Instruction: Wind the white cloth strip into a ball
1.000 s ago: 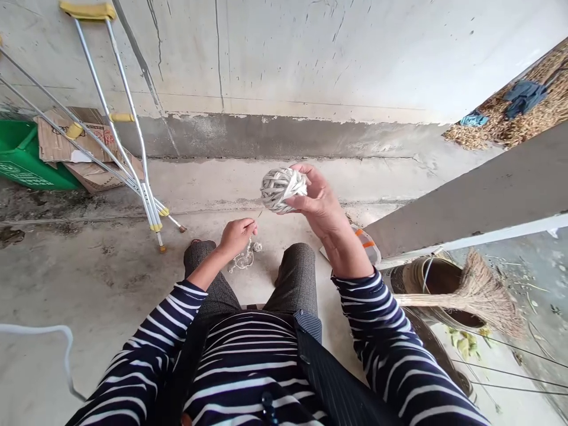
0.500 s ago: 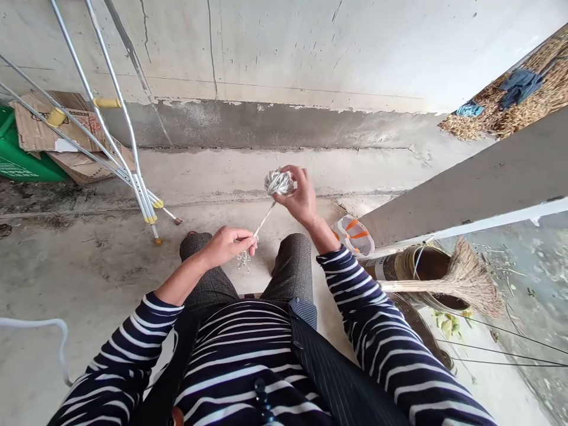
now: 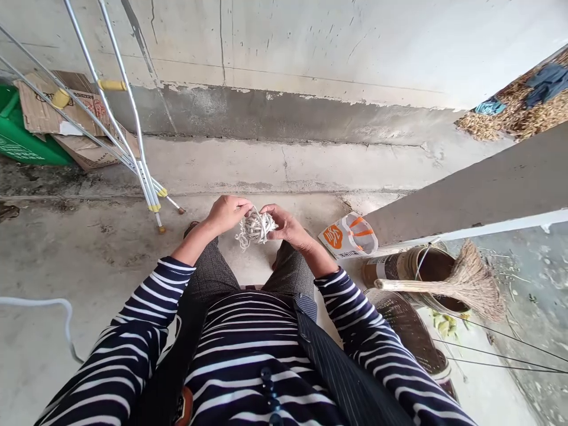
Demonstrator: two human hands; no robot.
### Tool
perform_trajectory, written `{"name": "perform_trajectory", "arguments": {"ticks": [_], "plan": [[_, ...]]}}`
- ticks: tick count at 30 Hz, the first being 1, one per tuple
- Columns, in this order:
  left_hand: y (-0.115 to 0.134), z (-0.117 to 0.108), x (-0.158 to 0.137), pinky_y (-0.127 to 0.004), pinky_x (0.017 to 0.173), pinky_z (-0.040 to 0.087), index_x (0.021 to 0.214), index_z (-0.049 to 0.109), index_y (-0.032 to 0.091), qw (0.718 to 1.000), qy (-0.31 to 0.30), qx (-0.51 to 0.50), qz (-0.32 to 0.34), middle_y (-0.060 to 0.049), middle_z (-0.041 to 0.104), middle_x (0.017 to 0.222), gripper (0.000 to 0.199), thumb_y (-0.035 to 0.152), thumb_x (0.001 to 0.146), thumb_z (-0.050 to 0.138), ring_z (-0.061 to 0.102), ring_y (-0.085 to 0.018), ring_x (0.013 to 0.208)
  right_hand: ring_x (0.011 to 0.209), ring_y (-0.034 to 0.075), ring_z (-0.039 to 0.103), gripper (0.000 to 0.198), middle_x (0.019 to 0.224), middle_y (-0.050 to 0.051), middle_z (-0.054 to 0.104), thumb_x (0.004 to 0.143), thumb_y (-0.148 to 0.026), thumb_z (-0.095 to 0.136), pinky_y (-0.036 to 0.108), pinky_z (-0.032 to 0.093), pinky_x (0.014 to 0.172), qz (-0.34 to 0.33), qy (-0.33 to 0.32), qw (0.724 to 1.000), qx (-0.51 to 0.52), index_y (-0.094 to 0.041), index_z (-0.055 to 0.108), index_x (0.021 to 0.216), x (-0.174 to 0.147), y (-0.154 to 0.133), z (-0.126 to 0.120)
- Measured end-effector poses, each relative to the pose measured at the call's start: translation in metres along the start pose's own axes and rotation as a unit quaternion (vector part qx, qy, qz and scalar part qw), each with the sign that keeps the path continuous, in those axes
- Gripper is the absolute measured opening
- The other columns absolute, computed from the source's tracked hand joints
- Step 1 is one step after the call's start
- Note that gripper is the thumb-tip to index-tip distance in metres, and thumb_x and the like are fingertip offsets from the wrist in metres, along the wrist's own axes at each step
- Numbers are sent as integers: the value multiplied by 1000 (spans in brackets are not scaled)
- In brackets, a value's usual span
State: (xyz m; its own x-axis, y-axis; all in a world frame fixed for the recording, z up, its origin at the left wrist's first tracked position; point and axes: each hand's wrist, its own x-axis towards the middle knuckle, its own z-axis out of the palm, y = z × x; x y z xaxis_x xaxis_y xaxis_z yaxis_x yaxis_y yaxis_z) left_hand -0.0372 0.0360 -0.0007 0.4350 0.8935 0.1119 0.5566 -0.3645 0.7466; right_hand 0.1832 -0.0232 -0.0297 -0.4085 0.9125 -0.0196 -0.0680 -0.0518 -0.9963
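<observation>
Between my knees, a ball of whitish cord [image 3: 258, 227] is held in front of me. My right hand [image 3: 289, 229] grips its right side, thumb below and fingers above. At its upper left, my left hand [image 3: 228, 213] pinches the cord strand close against the ball. A thin, frayed loose end of cord [image 3: 242, 238] hangs below my left fingers, beside the ball. My fingers hide part of the strand.
Metal crutches [image 3: 142, 171] lean at the left by cardboard [image 3: 57, 112] and a green bin [image 3: 26, 142]. To the right stand a white-and-orange bag [image 3: 335, 236], a bucket [image 3: 410, 263] with a straw broom [image 3: 470, 281] across it, and a woven basket [image 3: 399, 319].
My right hand has brought the ball down and nearer to me. My left hand has moved up to it, so the taut stretch of cord between them is gone.
</observation>
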Motion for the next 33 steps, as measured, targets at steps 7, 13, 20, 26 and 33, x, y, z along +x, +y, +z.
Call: {"name": "perform_trajectory", "arguments": {"ticks": [7, 13, 20, 26, 33], "plan": [[-16, 19, -12, -27, 72, 48, 85, 79, 16, 993, -48, -107, -26, -3, 77, 80, 40, 49, 92, 58, 69, -22, 82, 95, 17, 65, 85, 106, -2, 72, 53, -14, 91, 28, 53, 88, 36, 25, 986, 164, -30, 64, 132, -15, -2, 16], [-34, 34, -16, -29, 82, 51, 87, 79, 16, 988, -65, -130, -55, -4, 80, 88, 40, 49, 92, 58, 71, -25, 92, 96, 19, 66, 66, 106, -2, 73, 52, -18, 90, 31, 55, 89, -18, 96, 974, 203, -30, 73, 115, -27, -22, 17], [-51, 57, -25, -29, 89, 52, 83, 78, 17, 989, -41, -110, -86, -6, 82, 95, 32, 37, 93, 55, 73, -24, 95, 98, 24, 68, 67, 109, 0, 72, 51, -26, 90, 42, 57, 96, -51, 178, 955, 230, -31, 71, 115, -51, -52, 17], [-67, 66, -23, -33, 93, 54, 101, 81, 17, 988, -18, -100, -115, -10, 81, 111, 31, 40, 90, 63, 74, -28, 105, 114, 32, 66, 68, 121, 5, 70, 56, -37, 86, 55, 59, 95, -82, 226, 948, 208, -34, 66, 121, -73, -70, 14], [-95, 90, -15, -34, 83, 52, 109, 81, 18, 983, -33, -25, -179, -13, 81, 108, 36, 40, 93, 58, 74, -29, 96, 124, 37, 62, 77, 130, 9, 68, 59, -45, 82, 60, 63, 88, -81, 226, 949, 204, -36, 61, 132, -85, -100, 23]]}}
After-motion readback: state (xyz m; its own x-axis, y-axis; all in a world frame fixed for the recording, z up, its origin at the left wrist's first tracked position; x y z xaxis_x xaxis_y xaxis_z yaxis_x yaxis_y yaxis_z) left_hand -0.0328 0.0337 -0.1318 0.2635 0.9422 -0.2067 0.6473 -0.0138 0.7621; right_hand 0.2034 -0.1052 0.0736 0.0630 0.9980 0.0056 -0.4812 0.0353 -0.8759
